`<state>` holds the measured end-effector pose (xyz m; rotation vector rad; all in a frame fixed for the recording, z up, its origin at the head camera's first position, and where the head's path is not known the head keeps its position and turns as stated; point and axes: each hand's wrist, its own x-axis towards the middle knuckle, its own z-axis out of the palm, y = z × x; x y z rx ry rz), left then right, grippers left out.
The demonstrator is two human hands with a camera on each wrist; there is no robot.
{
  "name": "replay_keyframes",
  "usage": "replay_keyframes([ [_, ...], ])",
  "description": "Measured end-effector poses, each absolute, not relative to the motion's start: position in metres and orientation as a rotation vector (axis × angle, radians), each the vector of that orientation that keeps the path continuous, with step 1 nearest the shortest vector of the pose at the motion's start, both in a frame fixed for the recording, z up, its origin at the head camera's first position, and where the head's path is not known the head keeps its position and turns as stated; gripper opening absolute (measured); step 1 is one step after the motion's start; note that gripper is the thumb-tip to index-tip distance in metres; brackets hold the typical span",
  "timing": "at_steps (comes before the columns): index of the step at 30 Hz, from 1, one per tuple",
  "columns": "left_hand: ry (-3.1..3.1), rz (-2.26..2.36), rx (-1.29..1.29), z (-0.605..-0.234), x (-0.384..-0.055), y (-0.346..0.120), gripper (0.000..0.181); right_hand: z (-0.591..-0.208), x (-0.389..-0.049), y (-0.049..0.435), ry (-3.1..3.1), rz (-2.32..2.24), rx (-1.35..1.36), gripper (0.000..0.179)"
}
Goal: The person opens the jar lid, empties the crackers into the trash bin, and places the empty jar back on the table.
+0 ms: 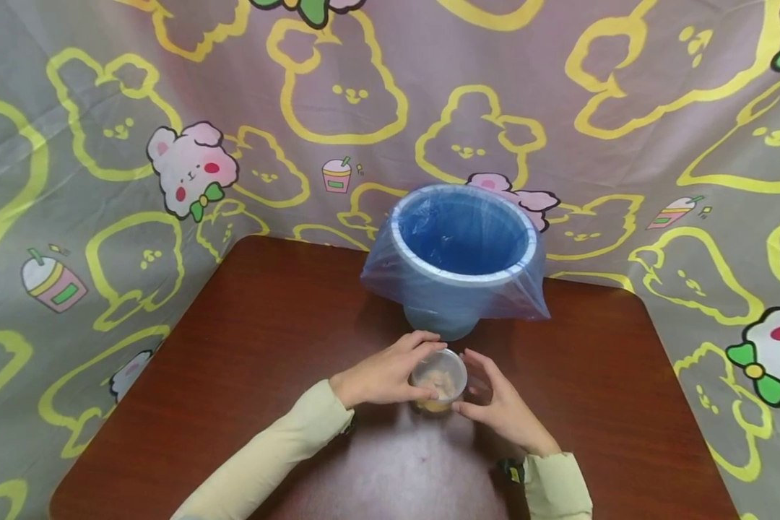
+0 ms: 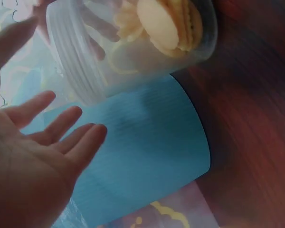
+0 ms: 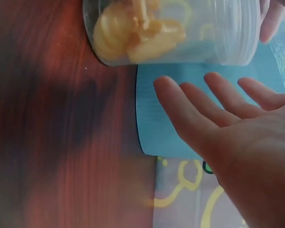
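A clear plastic jar [image 1: 438, 379] with a translucent lid [image 2: 73, 52] stands upright on the table, and several yellowish sandwich biscuits [image 2: 164, 26] lie in its lower part. To its left is my left hand [image 1: 390, 372], its fingers spread loosely about the lid's side. The left wrist view shows a gap between those fingers and the jar wall. On the other side, my right hand [image 1: 503, 404] is held with fingers apart and palm toward the jar. In the right wrist view its fingertips [image 3: 164, 84] are just off the jar wall.
Right behind the jar stands a blue bin [image 1: 442, 325], lined with a thin blue plastic bag [image 1: 390, 267] under a white rim ring [image 1: 464, 276]. The brown wooden table [image 1: 266, 310] has rounded back corners. A patterned cloth [image 1: 338, 94] hangs around its back and sides.
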<state>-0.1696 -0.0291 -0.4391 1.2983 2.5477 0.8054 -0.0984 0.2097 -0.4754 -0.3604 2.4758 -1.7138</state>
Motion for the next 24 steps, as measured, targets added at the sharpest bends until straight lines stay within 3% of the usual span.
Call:
replay_keyframes([
  [11,2.525,0.702,1.479,-0.448,-0.173,-0.021,0.089,-0.49,-0.099,0.199,2.504,-1.692,-0.367,0.098],
  [24,2.486,0.655,1.507,-0.452,-0.178,-0.015,0.09,-0.498,-0.103,0.189,2.524,-1.755,-0.366,0.095],
])
